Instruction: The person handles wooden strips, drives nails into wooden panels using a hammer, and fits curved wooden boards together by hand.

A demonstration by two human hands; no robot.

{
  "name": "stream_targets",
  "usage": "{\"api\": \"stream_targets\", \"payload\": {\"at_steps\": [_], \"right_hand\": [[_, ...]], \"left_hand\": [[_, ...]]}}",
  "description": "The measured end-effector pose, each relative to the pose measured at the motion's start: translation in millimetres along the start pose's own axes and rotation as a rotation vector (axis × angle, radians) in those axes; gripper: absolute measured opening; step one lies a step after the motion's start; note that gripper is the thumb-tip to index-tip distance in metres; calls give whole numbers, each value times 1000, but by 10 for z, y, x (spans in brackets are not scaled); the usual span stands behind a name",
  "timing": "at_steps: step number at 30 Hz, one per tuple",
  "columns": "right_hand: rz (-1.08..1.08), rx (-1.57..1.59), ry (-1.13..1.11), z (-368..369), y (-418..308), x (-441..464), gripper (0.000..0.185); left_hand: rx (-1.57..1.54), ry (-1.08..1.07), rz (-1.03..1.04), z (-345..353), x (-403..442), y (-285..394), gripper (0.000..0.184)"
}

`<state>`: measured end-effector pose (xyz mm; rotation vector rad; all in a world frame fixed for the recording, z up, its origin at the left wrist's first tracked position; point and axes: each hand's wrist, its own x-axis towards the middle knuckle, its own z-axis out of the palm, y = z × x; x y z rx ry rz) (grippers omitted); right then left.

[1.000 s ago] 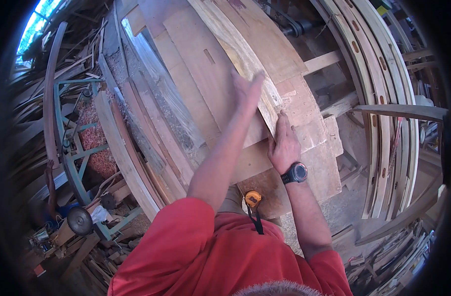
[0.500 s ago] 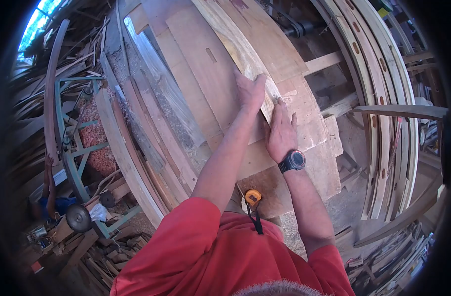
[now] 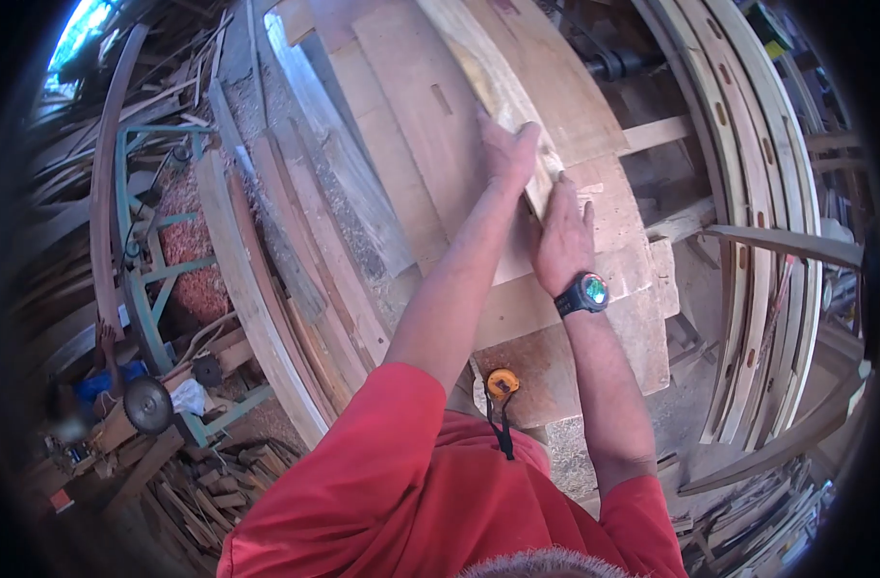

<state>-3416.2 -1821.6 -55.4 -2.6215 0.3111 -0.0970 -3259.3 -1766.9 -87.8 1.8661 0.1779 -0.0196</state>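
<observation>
A long, pale wooden plank (image 3: pixel 505 89) runs away from me across a worktable of broad boards (image 3: pixel 392 106). My left hand (image 3: pixel 513 154) grips it a short way from its near end, thumb on top, the other fingers partly hidden. Around that near end is my right hand (image 3: pixel 563 243), its fingers along the right side and its thumb low on the left. A dark watch (image 3: pixel 584 293) sits on my right wrist. Below my hands, close to my shirt, is an orange tape measure (image 3: pixel 502 383) with a black strap.
Long boards (image 3: pixel 310 222) lie at the left, beside a green metal frame (image 3: pixel 151 299) with a round disc (image 3: pixel 149 405) and reddish shavings (image 3: pixel 194 255). Another person's hand (image 3: pixel 106 339) shows at far left. Slotted curved timbers (image 3: pixel 743 241) stand at the right. Scrap wood (image 3: pixel 219 486) covers the floor.
The view has turned slightly, so the table and timbers sit farther right in the picture. Both my hands keep their hold on the plank, with little visible shift along it.
</observation>
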Motion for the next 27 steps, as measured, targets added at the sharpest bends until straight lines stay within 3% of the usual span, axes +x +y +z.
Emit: {"api": "stream_targets", "payload": {"at_steps": [2,4,8,10,13,20,27], "right_hand": [[-16,-46,-23,27,20,43,72],[-10,-53,-36,39,16,50,66],[15,-150,-22,23,-53,88,67],[70,-158,-44,30,-97,145,67],[118,-178,-35,55,-161,240,66],[213,-30,-90,-7,-335,524,68],[227,-31,-74,-58,-405,610,63]], "left_hand": [[-24,-107,-96,-61,46,47,103],[-14,-97,-60,-85,62,65,106],[74,-33,-87,-56,42,111,108],[150,90,18,1,78,-40,105],[7,-59,-100,-46,59,92,105],[77,-46,12,-111,59,154,104],[76,-117,-39,-61,148,203,101]]}}
